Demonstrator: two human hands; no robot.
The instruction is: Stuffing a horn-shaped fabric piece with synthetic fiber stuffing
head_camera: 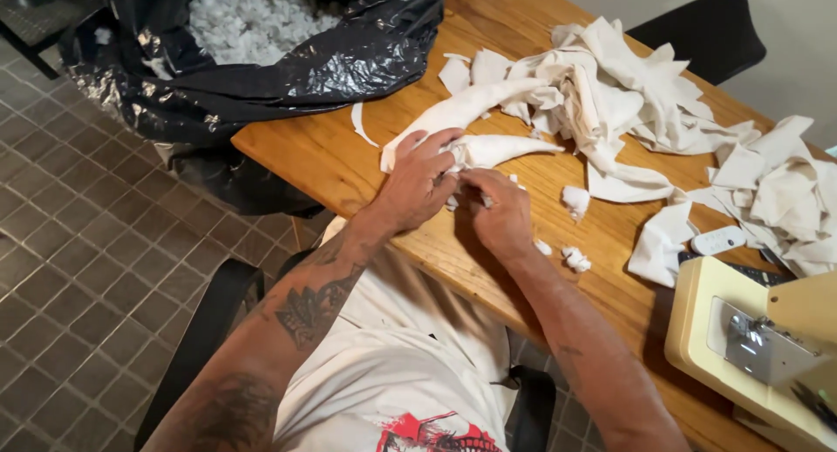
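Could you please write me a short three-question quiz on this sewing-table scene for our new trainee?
1. True or false: both hands rest on the same white fabric piece.
2. What fills the black plastic bag? A) white stuffing B) buttons C) thread spools
3. Which of the person's sides is the cream sewing machine on?

Key:
1. True: the left hand and right hand meet on it.
2. A: white stuffing.
3. The right side, on the wooden table.

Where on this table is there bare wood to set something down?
Bare wood lies at the table corner between the black bag and the left hand, and near the edge between the right hand and the sewing machine. The cloth pile crowds the far side.
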